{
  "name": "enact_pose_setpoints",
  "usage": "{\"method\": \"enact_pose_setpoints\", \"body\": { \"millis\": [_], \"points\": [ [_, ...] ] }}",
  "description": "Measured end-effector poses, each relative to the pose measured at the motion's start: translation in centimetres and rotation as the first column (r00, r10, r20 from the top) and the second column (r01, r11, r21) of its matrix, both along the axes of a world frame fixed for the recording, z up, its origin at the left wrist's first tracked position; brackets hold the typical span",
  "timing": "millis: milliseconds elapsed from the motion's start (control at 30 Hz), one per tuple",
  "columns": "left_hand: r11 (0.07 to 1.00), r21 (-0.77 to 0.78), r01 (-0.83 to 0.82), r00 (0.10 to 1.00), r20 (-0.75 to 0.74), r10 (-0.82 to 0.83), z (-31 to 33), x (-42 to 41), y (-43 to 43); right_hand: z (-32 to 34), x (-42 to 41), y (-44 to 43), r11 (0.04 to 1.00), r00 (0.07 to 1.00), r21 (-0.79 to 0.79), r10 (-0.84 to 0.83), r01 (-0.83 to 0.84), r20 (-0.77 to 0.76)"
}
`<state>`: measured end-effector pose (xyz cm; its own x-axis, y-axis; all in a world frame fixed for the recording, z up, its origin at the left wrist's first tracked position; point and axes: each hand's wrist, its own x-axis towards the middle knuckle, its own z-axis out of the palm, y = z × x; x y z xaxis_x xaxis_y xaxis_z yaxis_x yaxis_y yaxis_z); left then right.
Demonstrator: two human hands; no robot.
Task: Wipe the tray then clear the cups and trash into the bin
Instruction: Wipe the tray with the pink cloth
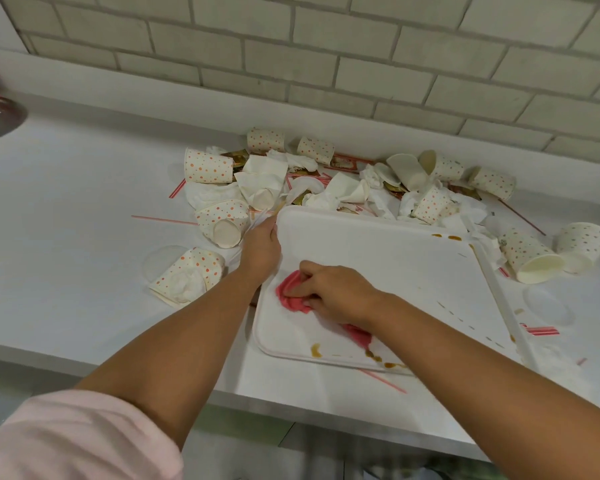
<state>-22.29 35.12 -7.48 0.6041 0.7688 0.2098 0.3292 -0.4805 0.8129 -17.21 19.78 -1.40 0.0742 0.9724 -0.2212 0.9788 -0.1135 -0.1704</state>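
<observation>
Pink cloth (pixel 291 294) lies bunched under the right hand (pixel 333 294), whose curled fingers clutch it against the near left part of the white tray (pixel 378 265). The left hand (pixel 261 249) grips the tray's left rim by its far corner. Brown stains (pixel 316 350) mark the near rim. Around the tray on the white surface (pixel 66 209) lie dotted paper cups (pixel 208 167), crumpled napkins (pixel 212 194) and straws (pixel 163 220).
</observation>
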Motion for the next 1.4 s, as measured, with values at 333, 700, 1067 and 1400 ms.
{"method": "enact_pose_setpoints", "body": {
  "millis": [333, 700, 1067, 1400],
  "points": [
    [1.0, -0.003, -0.016, 0.998, -0.062, 0.016, 0.0, 0.0, 0.1, 1.8, -0.8, -2.7, 0.972, 0.997, -0.225, 0.059, -0.066, -0.04],
    [0.975, 0.205, -0.086, 0.966, -0.224, 0.132, 0.5, 0.2, -0.5, 4.1, 3.6, -2.7, 0.75, 0.657, 0.09, -0.508, 0.656, -0.557],
    [0.939, 0.014, 0.342, 0.889, -0.33, -0.319, 4.9, 1.1, -5.5, 3.6, 3.4, -1.8, 0.61, 0.404, -0.089, -0.62, 0.787, -0.673],
    [0.891, 0.063, 0.45, 0.818, -0.43, -0.383, 3.3, 2.7, -6.5, 2.4, 12.8, -12.6, 0.363, 0.386, 0.184, -0.915, 0.914, -0.113]
  ]
}}
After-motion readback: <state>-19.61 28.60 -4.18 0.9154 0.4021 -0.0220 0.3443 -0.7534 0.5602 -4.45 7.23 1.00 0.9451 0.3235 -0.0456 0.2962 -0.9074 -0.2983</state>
